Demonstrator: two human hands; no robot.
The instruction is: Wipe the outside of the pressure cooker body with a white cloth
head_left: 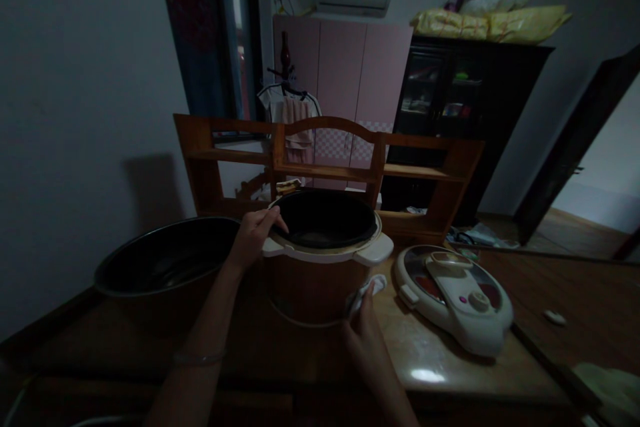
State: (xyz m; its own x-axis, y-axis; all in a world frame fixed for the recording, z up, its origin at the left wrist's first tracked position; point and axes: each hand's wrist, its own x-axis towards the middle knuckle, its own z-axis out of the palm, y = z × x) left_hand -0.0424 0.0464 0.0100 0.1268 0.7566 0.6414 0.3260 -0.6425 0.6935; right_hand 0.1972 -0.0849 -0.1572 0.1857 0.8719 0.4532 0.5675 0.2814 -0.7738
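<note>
Presently, we take the electric pressure cooker body (313,290) as the landmark; it stands upright on the tabletop (410,340), uncovered. Our left hand (255,233) is clamped on its left rim, fingers hooked over the edge; our right hand (364,327) has its fingers pinched together on a white cloth (379,282) at the lower right wall. For what appears to be wiping, we should steady the rim, press the cloth flat and follow the curve, lest the body slide. Its lid (457,303) rests to its right, a wide dark pot (150,255) to its left. The tabletop shines to its right; behind it stand a wooden shelf unit (327,172) and a pink wardrobe (343,67), dimly lit.
</note>
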